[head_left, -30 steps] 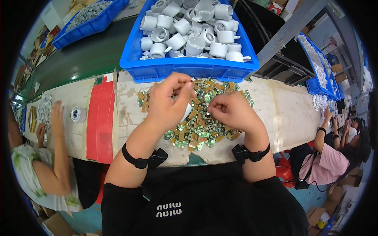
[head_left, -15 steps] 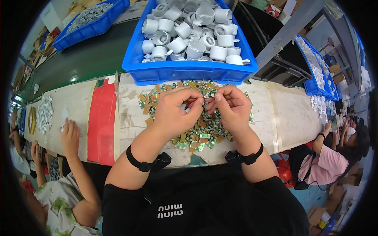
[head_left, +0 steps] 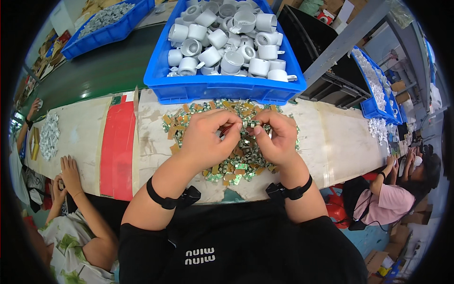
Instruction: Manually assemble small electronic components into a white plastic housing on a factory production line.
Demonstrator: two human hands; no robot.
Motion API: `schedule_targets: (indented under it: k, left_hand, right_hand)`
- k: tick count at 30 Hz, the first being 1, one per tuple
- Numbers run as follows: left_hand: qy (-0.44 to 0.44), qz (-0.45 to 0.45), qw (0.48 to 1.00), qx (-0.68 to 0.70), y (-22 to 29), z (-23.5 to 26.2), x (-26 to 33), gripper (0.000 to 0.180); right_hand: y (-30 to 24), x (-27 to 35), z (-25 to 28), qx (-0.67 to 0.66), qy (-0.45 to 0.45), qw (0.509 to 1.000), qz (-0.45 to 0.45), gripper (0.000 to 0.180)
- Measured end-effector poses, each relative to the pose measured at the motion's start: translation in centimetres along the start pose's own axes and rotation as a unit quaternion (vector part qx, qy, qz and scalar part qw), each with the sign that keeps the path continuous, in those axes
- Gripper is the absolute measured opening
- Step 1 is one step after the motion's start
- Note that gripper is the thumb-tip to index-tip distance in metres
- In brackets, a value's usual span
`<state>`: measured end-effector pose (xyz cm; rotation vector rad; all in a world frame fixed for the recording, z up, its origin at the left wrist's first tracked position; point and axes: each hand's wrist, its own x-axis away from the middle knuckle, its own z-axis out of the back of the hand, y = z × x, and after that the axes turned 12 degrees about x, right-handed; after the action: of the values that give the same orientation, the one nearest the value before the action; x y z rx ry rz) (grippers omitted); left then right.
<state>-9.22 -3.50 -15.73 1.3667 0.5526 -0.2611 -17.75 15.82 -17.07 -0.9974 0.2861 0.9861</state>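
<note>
Small green board (head_left: pixel 252 123) between hands: right hand (head_left: pixel 278 137) pinches it; left hand (head_left: pixel 210 135) curled, cannot tell its grip. Likely light, stiff, fragile; best held by edges.

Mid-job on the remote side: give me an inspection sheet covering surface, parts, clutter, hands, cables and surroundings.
Surface: pale worktop, stained, with a red strip left of the hands.
Parts: small green circuit board between the hands; beyond, a blue bin of white cup-shaped parts.
Clutter: loose heap of green boards and tan pieces under the hands; small pale parts piled far left.
Hands: right hand pinches the board; left hand is pinched shut at its left end, exact hold unclear.
Cables: dark red strands, possibly wires, at the left hand.
Surroundings: co-workers at left and right; green belt-like surface upper left.
</note>
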Motion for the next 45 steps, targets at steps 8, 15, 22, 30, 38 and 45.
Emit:
schedule_targets:
  k: [8, 15, 22, 30, 38, 45]
  left_hand:
    - [-0.01, -0.013, 1.0, -0.025, -0.5, 0.0, 0.0, 0.006]
    - [-0.001, -0.046, 0.997, -0.067, -0.4, 0.2, -0.3, 0.005]
    - [-0.027, -0.055, 0.997, -0.054, -0.7, 0.6, -0.1, 0.002]
    - [-0.046, -0.089, 0.994, -0.052, 0.2, -0.1, 0.8, 0.005]
    - [0.012, -0.065, 0.997, -0.049, -0.2, -0.8, 0.7, 0.006]
    - [0.052, -0.055, 0.994, -0.075, 2.5, 1.5, 1.5, 0.003]
  right_hand:
    - [-1.0, -0.5, 0.1, 0.015, -0.006, 0.999, -0.052, 0.01]
    - [-0.9, -0.9, 0.2, 0.031, -0.025, 0.999, -0.029, 0.011]
    - [-1.5, -0.9, 0.6, -0.055, -0.045, 0.996, -0.061, 0.004]
    - [-0.9, -0.9, 1.6, 0.001, -0.041, 0.997, 0.063, 0.002]
    - [-1.0, -0.7, 1.0, 0.108, -0.012, 0.99, 0.087, 0.005]
    - [0.7, -0.3, 0.7, -0.161, 0.01, 0.985, -0.054, 0.033]
